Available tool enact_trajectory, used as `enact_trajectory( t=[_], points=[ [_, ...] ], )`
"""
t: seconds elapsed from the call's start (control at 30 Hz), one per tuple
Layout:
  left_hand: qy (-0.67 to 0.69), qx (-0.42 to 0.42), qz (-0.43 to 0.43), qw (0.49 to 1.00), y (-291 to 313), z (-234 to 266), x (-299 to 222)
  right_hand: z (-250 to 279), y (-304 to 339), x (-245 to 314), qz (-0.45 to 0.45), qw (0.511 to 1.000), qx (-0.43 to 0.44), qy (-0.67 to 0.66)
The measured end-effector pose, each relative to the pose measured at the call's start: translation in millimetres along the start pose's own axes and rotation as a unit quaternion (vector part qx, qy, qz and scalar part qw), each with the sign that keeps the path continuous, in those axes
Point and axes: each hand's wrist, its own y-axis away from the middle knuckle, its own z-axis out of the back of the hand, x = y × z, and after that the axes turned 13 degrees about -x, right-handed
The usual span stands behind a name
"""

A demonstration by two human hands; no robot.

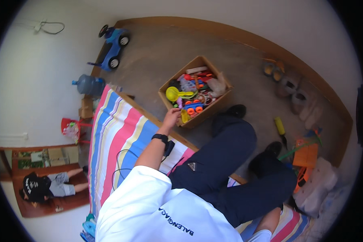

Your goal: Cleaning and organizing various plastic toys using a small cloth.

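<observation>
Left hand (172,117) is at the rim of the cardboard box (209,113), on the floor beside the striped sheet (127,121); grip unclear, right hand hidden. Looks like reaching for the yellow toy (184,116); that calls for a careful pinch, the wheeled blue toy (192,106) and yellow fan (172,93) crowding close.

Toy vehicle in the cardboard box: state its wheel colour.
Orange wheels on a blue body; the head view shows them best.

- One toy-filled cardboard box (212,110)
- One yellow toy fan (172,94)
- One blue ride-on car (114,43)
- One blue water jug (89,85)
- Two black shoes (238,110), both worn
- One black wristband (160,137)
- One other person (42,186)
</observation>
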Motion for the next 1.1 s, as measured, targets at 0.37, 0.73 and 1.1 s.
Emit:
enact_trajectory(
  t=[0.37, 0.73, 1.1],
  points=[
    [-0.161, -0.064, -0.177, 0.969, -12.4, -82.2, 20.7, -7.5, -53.0, 6.8, -0.092, 0.991, -0.079, 0.064],
    [0.000, -0.113, -0.199, 0.973, -4.6, -81.1, 5.1, -9.3, -54.8, 60.3, -0.049, 0.992, -0.113, -0.017],
    [0.083, 0.148, -0.410, 0.896, 151.9, -71.4, -172.3, -28.0, 125.1, 188.0, 0.235, 0.920, -0.075, -0.304]
  ],
)
